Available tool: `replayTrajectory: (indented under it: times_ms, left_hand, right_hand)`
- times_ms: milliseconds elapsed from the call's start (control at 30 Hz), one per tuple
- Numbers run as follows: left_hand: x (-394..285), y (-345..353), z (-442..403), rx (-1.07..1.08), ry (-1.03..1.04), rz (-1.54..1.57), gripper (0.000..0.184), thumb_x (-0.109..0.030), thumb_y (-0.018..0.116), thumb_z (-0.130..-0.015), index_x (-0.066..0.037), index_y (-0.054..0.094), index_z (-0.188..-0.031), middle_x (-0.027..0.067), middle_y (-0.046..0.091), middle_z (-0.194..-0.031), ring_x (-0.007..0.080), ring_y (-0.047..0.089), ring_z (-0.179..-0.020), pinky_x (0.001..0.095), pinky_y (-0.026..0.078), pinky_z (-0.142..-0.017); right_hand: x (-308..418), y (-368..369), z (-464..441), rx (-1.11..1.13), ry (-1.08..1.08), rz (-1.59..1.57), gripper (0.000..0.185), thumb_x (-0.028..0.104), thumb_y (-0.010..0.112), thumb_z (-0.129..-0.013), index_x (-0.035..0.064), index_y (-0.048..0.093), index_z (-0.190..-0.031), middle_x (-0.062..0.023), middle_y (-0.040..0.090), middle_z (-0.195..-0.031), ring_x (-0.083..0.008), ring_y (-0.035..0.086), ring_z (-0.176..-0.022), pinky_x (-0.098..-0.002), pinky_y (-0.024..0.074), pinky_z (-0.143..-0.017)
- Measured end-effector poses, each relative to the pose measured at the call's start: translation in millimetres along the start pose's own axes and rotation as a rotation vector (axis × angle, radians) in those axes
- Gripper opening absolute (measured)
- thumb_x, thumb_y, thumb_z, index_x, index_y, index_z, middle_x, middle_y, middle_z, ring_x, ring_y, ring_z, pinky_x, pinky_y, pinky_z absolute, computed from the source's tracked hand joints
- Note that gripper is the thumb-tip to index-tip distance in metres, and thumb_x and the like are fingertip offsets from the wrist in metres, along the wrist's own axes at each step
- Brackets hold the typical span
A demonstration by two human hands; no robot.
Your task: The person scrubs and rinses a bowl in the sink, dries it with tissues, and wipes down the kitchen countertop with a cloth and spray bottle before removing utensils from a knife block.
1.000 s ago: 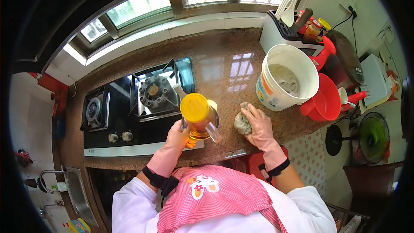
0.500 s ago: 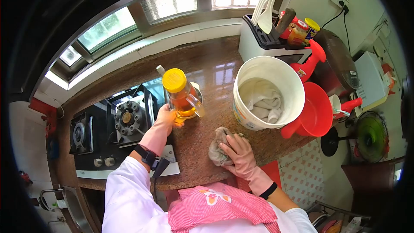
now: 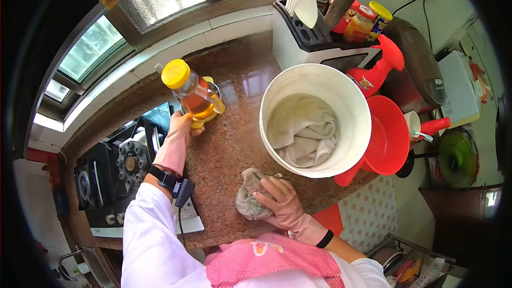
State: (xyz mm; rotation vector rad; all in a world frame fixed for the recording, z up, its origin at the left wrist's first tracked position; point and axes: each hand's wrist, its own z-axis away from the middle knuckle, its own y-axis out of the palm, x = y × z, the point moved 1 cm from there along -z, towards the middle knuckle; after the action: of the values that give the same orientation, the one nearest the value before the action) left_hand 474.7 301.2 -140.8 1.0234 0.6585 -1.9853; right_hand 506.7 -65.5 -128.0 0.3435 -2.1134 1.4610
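Both hands wear pink gloves. My left hand (image 3: 178,128) is closed round the lower part of a glass oil jug (image 3: 194,96) with a yellow lid and amber oil inside. A small dish or plate (image 3: 219,105) shows partly behind the jug. On the granite counter, my right hand (image 3: 280,201) presses on a crumpled greyish cloth (image 3: 250,194), its fingers bent over the cloth's right side. Beyond that hand stands a white bucket (image 3: 271,128) with a pale wet cloth (image 3: 305,133) in it.
A black gas stove (image 3: 112,181) is at the left. Right of the bucket are a red basin (image 3: 388,136), a red spray bottle (image 3: 376,69) and a dark rice cooker (image 3: 413,69). Behind them, a utensil holder (image 3: 301,32) and jars (image 3: 360,23) stand near the window.
The view has shifted. My left hand has moved the oil jug away from the stove's edge, towards the window side of the counter. My right hand stays on the cloth, now nearer the counter's front.
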Motion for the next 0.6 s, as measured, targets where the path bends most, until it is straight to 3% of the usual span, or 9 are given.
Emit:
replayTrajectory:
  times_ms: [233, 467, 500, 567, 600]
  left_hand:
    - [-10.9, 15.0, -4.7, -0.088, -0.027, 0.027, 0.024, -0.008, 0.040, -0.096, 0.001, 0.046, -0.117, 0.0163, 0.064, -0.088, 0.0228, 0.064, -0.054, 0.0275, 0.053, -0.038]
    - [-9.4, 20.2, -23.5, -0.025, 0.021, 0.071, 0.023, -0.013, 0.040, -0.098, -0.002, 0.047, -0.118, 0.0134, 0.064, -0.089, 0.0216, 0.064, -0.057, 0.0271, 0.053, -0.040]
    - [-3.8, 18.1, -26.4, -0.013, 0.014, 0.122, 0.024, -0.016, 0.048, -0.096, -0.003, 0.049, -0.116, 0.0149, 0.066, -0.089, 0.0211, 0.065, -0.058, 0.0290, 0.054, -0.041]
    - [0.6, 18.2, -18.2, -0.022, -0.031, 0.132, 0.032, -0.021, 0.048, -0.098, -0.002, 0.045, -0.123, 0.0158, 0.065, -0.091, 0.0226, 0.066, -0.060, 0.0292, 0.055, -0.043]
    - [6.2, 15.9, -16.3, -0.023, -0.032, 0.084, 0.046, -0.024, 0.051, -0.097, -0.001, 0.037, -0.134, 0.0163, 0.065, -0.091, 0.0247, 0.067, -0.062, 0.0318, 0.056, -0.046]
  right_hand:
    - [-2.8, 1.7, -2.4, -0.004, -0.021, -0.035, 0.060, 0.045, 0.071, -0.075, 0.0246, 0.056, -0.130, -0.0121, 0.045, -0.138, -0.0342, 0.046, -0.122, -0.0488, 0.0362, -0.102]
    - [-3.4, 0.7, -2.8, -0.010, -0.025, -0.062, 0.064, 0.041, 0.073, -0.073, 0.0227, 0.055, -0.131, -0.0141, 0.045, -0.137, -0.0345, 0.046, -0.123, -0.0487, 0.0371, -0.100]
    - [-2.7, 0.4, -2.6, -0.014, -0.022, -0.063, 0.064, 0.041, 0.073, -0.072, 0.0225, 0.055, -0.131, -0.0142, 0.045, -0.137, -0.0345, 0.046, -0.123, -0.0487, 0.0371, -0.100]
    - [-0.6, 0.5, -1.4, -0.035, -0.022, -0.059, 0.066, 0.041, 0.074, -0.072, 0.0228, 0.054, -0.132, -0.0141, 0.044, -0.138, -0.0347, 0.045, -0.125, -0.0490, 0.0362, -0.101]
    - [-0.3, -0.1, -1.6, -0.052, -0.017, -0.052, 0.067, 0.041, 0.074, -0.072, 0.0230, 0.053, -0.132, -0.0141, 0.044, -0.139, -0.0348, 0.044, -0.125, -0.0491, 0.0358, -0.102]
